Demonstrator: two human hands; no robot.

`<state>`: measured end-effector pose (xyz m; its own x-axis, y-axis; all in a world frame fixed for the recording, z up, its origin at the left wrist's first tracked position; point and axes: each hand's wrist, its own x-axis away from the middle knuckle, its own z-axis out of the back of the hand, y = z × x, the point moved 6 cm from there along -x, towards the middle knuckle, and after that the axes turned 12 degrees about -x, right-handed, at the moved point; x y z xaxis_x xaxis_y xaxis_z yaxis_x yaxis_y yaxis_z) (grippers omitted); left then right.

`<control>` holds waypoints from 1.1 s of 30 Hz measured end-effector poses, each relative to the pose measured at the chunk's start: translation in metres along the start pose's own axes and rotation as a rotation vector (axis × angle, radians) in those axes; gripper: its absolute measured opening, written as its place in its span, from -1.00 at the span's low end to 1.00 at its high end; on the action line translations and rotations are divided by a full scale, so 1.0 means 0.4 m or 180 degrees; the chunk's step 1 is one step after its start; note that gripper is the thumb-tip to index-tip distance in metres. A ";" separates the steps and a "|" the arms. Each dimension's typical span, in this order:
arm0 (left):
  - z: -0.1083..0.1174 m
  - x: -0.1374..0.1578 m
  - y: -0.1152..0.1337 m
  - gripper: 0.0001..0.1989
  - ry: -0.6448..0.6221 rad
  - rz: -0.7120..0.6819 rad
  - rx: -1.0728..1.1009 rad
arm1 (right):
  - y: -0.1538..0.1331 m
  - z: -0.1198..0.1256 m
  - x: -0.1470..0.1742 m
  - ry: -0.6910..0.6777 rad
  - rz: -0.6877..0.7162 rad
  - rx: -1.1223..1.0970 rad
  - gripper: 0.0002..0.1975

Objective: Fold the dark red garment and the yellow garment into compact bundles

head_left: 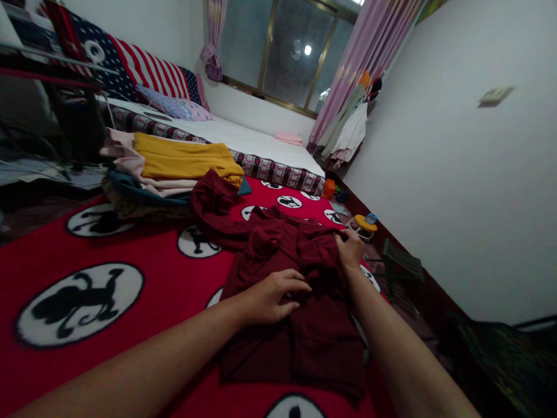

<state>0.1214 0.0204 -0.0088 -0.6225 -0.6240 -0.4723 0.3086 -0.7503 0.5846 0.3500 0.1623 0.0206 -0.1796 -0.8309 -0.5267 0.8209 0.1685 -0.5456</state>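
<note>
A dark red long-sleeved top point(324, 331) lies spread and wrinkled on the red blanket point(165, 307). One of its sleeves stretches away to the far left and touches the pile of clothes. My right hand point(350, 248) pinches the cloth at the garment's right edge, near its upper part. Over the middle of the top rests my left hand point(275, 295), its fingers loosely bent and apart, with no cloth visibly gripped. A stack of folded clothes stands beyond, with mustard yellow trousers point(183, 157) lying over pale pink and teal pieces.
A bed with a white sheet point(252, 142) stands at the back below the window. A cluttered desk point(47, 75) is at the far left. To the right are a folding stool point(402, 264), a yellow round item point(365, 223) and the white wall point(470, 174).
</note>
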 end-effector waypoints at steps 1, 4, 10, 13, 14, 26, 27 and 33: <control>0.001 -0.001 -0.003 -0.59 -0.0004 0.0039 0.0045 | 0.000 -0.014 -0.003 -0.0192 0.0003 -0.0006 -0.72; -0.001 -0.003 -0.006 -0.64 -0.0065 0.0083 0.0108 | -0.021 -0.035 0.002 -0.0433 0.0038 -0.0046 -0.67; -0.008 -0.004 0.000 -0.73 -0.0191 -0.0029 0.0156 | -0.157 0.015 0.059 -0.0671 0.0314 0.0038 -0.62; -0.008 -0.003 0.002 -0.72 -0.0205 -0.0041 0.0172 | -0.215 0.006 0.119 -0.1708 0.0528 0.0558 -0.49; -0.008 -0.002 0.003 -0.71 -0.0205 -0.0054 0.0167 | -0.227 0.005 0.136 -0.1882 0.0642 0.0732 -0.46; -0.001 0.001 0.006 -0.76 -0.0275 0.0137 0.0635 | -0.159 0.093 0.070 0.0120 -0.0650 -0.2118 -0.81; 0.002 0.001 -0.004 -0.76 -0.0189 0.0329 0.0742 | -0.156 0.102 0.067 0.0368 -0.0794 -0.2568 -0.80; 0.051 0.002 -0.058 -0.74 0.0814 0.1065 0.0517 | -0.194 0.102 0.072 0.1029 -0.0952 -0.4793 -0.82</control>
<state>0.0992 0.0418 -0.0091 -0.3036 -0.8756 -0.3756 0.3331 -0.4669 0.8192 0.3031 0.1038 0.0743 -0.4967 -0.8184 -0.2890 -0.5040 0.5430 -0.6717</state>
